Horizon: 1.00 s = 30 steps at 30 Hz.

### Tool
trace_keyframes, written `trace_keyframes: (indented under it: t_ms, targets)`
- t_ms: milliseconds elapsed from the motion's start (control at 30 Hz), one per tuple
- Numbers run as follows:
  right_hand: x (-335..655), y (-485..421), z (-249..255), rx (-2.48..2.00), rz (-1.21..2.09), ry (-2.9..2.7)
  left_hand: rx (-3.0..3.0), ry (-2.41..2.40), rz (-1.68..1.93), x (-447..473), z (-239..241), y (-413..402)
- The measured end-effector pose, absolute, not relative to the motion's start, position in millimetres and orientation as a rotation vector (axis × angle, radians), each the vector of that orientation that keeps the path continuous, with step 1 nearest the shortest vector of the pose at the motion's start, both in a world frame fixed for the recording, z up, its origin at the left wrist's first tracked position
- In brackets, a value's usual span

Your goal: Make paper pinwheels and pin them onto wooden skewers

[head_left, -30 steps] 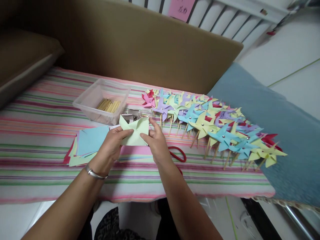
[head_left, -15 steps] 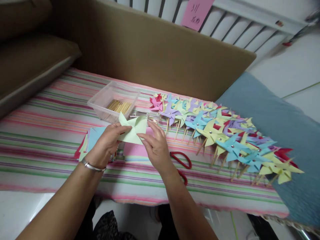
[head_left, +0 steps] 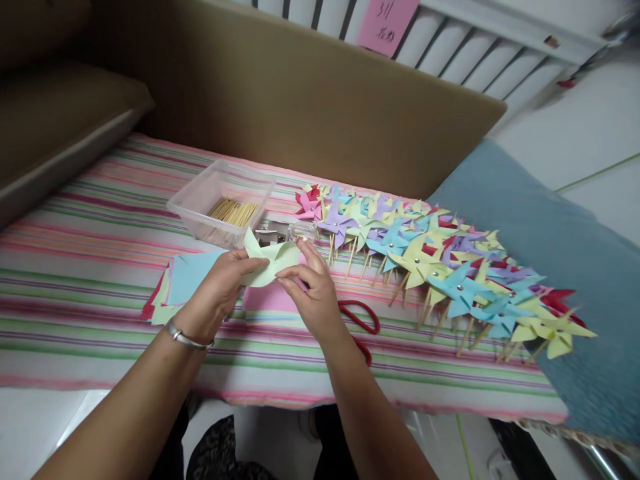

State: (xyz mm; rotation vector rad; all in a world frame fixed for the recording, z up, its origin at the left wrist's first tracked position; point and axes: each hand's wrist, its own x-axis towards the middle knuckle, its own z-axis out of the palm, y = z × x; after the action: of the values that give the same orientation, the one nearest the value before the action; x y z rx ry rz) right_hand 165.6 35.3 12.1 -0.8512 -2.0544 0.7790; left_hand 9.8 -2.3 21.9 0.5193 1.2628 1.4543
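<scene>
A pale green paper pinwheel, partly folded, is held up above the cloth between both hands. My left hand, with a silver bangle at the wrist, pinches it by its left side. The fingers of my right hand are closed on its lower right part, where the edge curls. Beneath the hands lies a pink paper sheet on other sheets. Left of my left hand is a loose stack of coloured paper squares, blue on top. Red-handled scissors lie by my right wrist, their blades hidden.
A clear plastic box holds thin wooden sticks. Beside it is a small round clear container. Many finished pinwheels on sticks fill the right side of the striped cloth. A brown board rises behind.
My right fingers have bent the pinwheel's lower right part upward, so that its flat lower edge now curves. The whole view has shifted slightly.
</scene>
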Motion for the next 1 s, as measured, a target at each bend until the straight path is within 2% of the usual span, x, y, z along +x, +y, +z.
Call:
trace_keyframes:
  t_ms: [1000]
  targets:
    - [162, 38, 12, -1.25, 0.948, -1.912, 0.561, 1.322, 1.331, 24, 14, -1]
